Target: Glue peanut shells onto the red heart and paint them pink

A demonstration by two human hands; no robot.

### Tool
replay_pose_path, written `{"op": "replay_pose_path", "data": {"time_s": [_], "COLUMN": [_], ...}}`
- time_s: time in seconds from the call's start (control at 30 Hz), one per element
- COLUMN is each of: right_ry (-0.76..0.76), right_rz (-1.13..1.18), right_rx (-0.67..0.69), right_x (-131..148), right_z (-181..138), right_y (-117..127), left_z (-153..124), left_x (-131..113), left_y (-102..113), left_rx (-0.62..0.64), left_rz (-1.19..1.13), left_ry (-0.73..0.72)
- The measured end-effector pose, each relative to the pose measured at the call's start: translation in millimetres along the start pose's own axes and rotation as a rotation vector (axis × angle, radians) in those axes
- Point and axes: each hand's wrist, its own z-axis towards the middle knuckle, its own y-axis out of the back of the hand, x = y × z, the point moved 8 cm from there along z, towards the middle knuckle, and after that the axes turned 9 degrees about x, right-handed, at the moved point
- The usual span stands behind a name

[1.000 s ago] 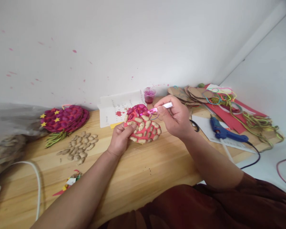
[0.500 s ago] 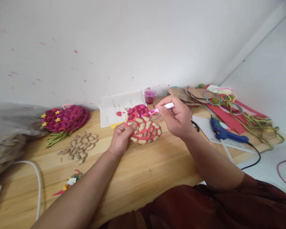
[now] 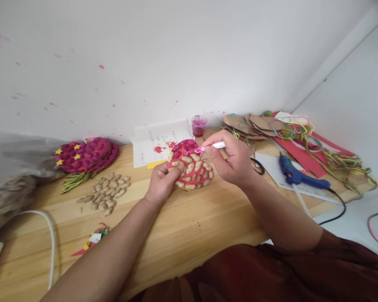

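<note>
My left hand (image 3: 164,181) grips the left edge of a round red disc covered in peanuts (image 3: 192,167), thumb on top. Peanuts along its upper side are coated magenta; the lower ones keep their natural tan. Pinched in my right hand (image 3: 231,157) is a paintbrush (image 3: 219,145) with a white handle, its pink-smeared end at the painted peanuts. Behind the disc stands a clear cup of magenta paint (image 3: 199,126).
Loose peanuts (image 3: 105,193) and finished magenta peanut discs (image 3: 88,155) lie at left, beside a plastic bag of peanuts (image 3: 9,201). At right are cardboard discs (image 3: 252,123), a blue glue gun (image 3: 302,178) with a cord, and green yarn (image 3: 346,167).
My right hand has moved slightly left and down, bringing the brush further over the painted peanuts. My left hand still grips the disc in nearly the same place.
</note>
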Motion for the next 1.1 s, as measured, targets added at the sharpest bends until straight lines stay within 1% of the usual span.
{"op": "replay_pose_path", "data": {"time_s": [0.23, 0.37, 0.6, 0.8, 0.87, 0.97, 1.1], "right_ry": [-0.049, -0.023, -0.042, -0.03, -0.029, -0.028, -0.003], "right_rz": [-0.001, -0.003, -0.012, -0.049, -0.05, -0.047, -0.077], "right_rx": [-0.012, 0.034, -0.009, 0.065, 0.063, 0.02, 0.059], "right_x": [-5, -2, -5, -1, -1, -1, 3], "right_z": [-1, 1, 0, 1, 1, 0, 2], "right_y": [2, 0, 3, -2, -2, 2, -1], "left_z": [-1, -1, -2, -2, -2, -3, -5], "left_x": [3, 3, 3, -1, -3, -5, -7], "left_y": [2, 1, 1, 0, 0, -2, -4], "left_rx": [-0.003, 0.006, 0.002, -0.007, -0.015, -0.004, 0.008], "left_rz": [0.082, 0.097, 0.125, 0.15, 0.157, 0.199, 0.273], "left_ry": [0.019, 0.024, 0.032, 0.001, -0.017, -0.015, -0.01]}}
